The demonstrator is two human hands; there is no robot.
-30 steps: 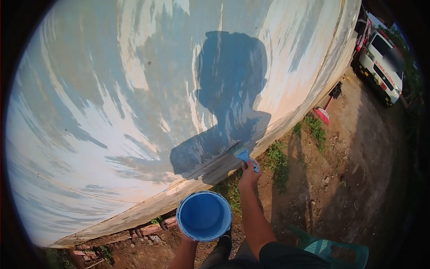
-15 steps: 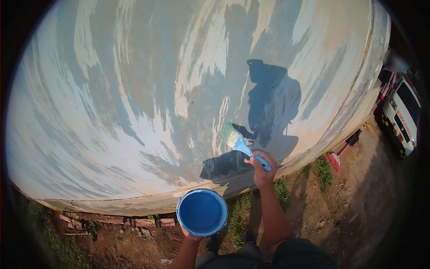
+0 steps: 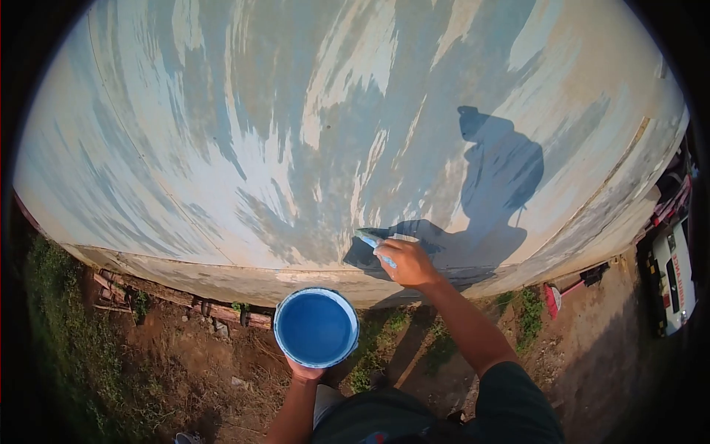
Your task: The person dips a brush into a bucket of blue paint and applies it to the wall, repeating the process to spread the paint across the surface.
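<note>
My right hand [image 3: 405, 262] is wrapped round the blue handle of a paintbrush [image 3: 372, 237]. The bristles point left and meet the lower part of a wall [image 3: 325, 148] streaked with white, grey and pale blue. Below and to the left, my left hand [image 3: 305, 370] supports a round bucket [image 3: 316, 328] from underneath, with its fingers mostly hidden by it. Blue paint shows inside the bucket, and its rim is pale.
A shadow of a person falls on the wall at right. Bricks [image 3: 259, 320] lie along the wall's base, with grass [image 3: 89, 348] at left. A red dustpan [image 3: 552, 300] and a white vehicle [image 3: 673, 274] are at right.
The view has shifted, so the wall's streaks and the shadow sit further right. My right hand and the brush have turned, the bristles now lower on the wall. The bucket appears slightly higher and further left.
</note>
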